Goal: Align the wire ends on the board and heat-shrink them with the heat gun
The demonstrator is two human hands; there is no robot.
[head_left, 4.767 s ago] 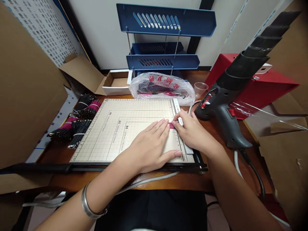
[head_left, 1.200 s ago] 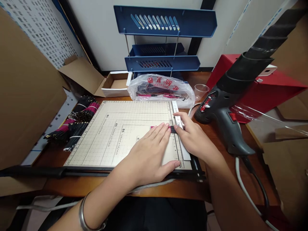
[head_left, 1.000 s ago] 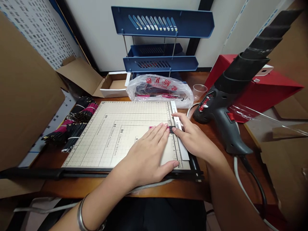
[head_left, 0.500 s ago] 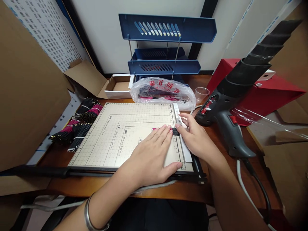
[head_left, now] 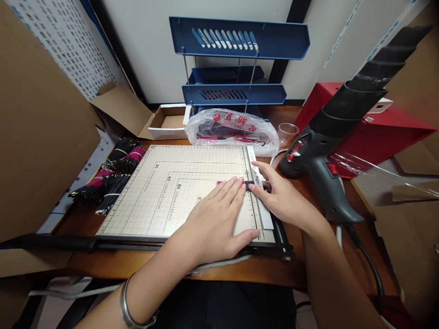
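My left hand [head_left: 215, 218] lies flat, fingers stretched out, on the beige gridded board of a paper cutter [head_left: 161, 196]. Its fingertips press down a small row of pink and black wires [head_left: 247, 184] next to the cutter's white ruler strip [head_left: 259, 192]. My right hand [head_left: 281, 197] rests on that strip at the board's right edge, its fingertips pinched at the black ends of the wires. A metal bangle is on my left wrist.
Bundles of pink and black wires [head_left: 109, 176] lie left of the board. Behind it sit a plastic bag of wires [head_left: 230, 130], a clear cup [head_left: 286, 132], blue stacked trays [head_left: 236, 59] and an open cardboard box [head_left: 137, 114]. A black heat gun [head_left: 329, 146] and red box [head_left: 377, 132] stand right.
The pink wires have been slid right, so black ends now reach the ruler strip. Both hands stay in the same place; only the camera has shifted slightly.
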